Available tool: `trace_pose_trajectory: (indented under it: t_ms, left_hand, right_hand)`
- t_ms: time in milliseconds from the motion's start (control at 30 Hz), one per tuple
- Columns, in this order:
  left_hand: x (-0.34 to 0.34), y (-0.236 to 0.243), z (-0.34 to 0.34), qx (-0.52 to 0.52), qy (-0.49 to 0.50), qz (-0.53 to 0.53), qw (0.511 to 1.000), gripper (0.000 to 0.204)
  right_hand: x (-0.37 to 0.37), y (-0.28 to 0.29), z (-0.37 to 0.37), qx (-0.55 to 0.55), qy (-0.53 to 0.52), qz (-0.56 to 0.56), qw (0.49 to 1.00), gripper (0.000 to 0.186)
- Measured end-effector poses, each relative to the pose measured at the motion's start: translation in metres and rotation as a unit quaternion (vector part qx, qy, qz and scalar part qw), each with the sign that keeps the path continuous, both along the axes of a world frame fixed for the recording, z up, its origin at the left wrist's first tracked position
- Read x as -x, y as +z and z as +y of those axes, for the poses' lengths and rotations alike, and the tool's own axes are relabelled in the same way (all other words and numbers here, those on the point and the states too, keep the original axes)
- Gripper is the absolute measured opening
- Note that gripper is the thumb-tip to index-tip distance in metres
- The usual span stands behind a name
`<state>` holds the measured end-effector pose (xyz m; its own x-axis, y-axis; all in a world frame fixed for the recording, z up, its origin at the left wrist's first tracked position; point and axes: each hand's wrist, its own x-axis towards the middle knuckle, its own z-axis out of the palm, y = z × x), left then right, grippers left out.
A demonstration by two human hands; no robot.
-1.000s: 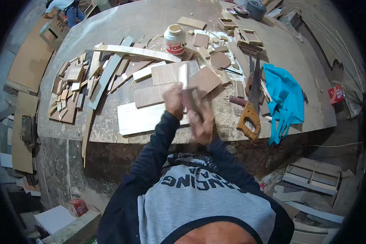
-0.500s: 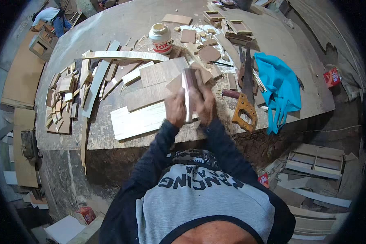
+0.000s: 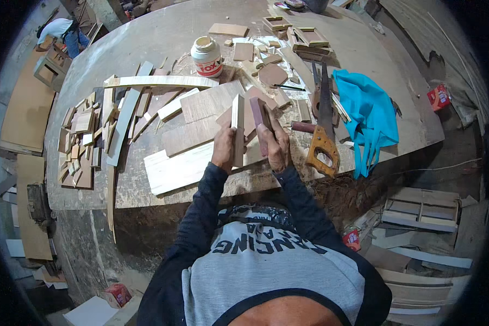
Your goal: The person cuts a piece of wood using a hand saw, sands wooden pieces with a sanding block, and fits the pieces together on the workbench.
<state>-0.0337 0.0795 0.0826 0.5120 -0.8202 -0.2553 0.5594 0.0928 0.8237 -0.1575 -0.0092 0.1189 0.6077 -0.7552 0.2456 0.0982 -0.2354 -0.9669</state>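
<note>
My left hand (image 3: pixel 223 145) is closed around a pale wooden strip (image 3: pixel 238 122), held on edge above the near part of the worktable. My right hand (image 3: pixel 277 145) grips a reddish-brown block (image 3: pixel 259 117), which looks like a sanding block; it stands upright too. A narrow gap separates the two pieces. Flat wooden boards (image 3: pixel 212 100) and a white plank (image 3: pixel 179 171) lie left of and beneath my hands. Right of my right hand rest a handsaw with a wooden handle (image 3: pixel 324 151) and a dark red roll (image 3: pixel 303 127).
An open white glue jar (image 3: pixel 206 57) stands beyond the boards. Wood offcuts (image 3: pixel 84 122) are piled at the left. Small wooden frames (image 3: pixel 309 39) sit at the far right, and a turquoise cloth bag (image 3: pixel 367 111) lies by the right edge. Another person (image 3: pixel 64 32) bends over in the far left background.
The strip and the reddish-brown block were pressed together in a blur of moving hands. Now they are apart, the left hand having shifted left with the strip.
</note>
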Motion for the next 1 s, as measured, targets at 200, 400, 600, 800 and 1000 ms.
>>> trace_pose_trajectory:
  t_ms: [200, 400, 600, 800, 1000]
  left_hand:
    - [0.015, 0.02, -0.008, 0.019, 0.063, -0.098, 0.993, 0.038]
    - [0.032, 0.022, 0.006, -0.063, -0.015, -0.136, 0.989, 0.037]
    - [0.022, 0.02, 0.018, -0.008, -0.027, -0.134, 0.991, 0.035]
    - [-0.005, 0.03, 0.012, -0.146, 0.025, -0.5, 0.853, 0.032]
    - [-0.066, -0.001, 0.013, -0.396, 0.051, -0.719, 0.569, 0.027]
  right_hand:
    - [0.007, 0.0, 0.02, 0.234, -0.028, 0.104, 0.966, 0.06]
    - [0.002, 0.016, -0.015, 0.173, -0.047, 0.17, 0.969, 0.06]
    - [0.005, -0.002, 0.003, 0.185, -0.098, 0.141, 0.968, 0.062]
    - [0.028, -0.032, -0.078, 0.23, -0.167, 0.28, 0.917, 0.071]
    - [0.038, -0.034, -0.082, 0.19, -0.151, 0.481, 0.842, 0.073]
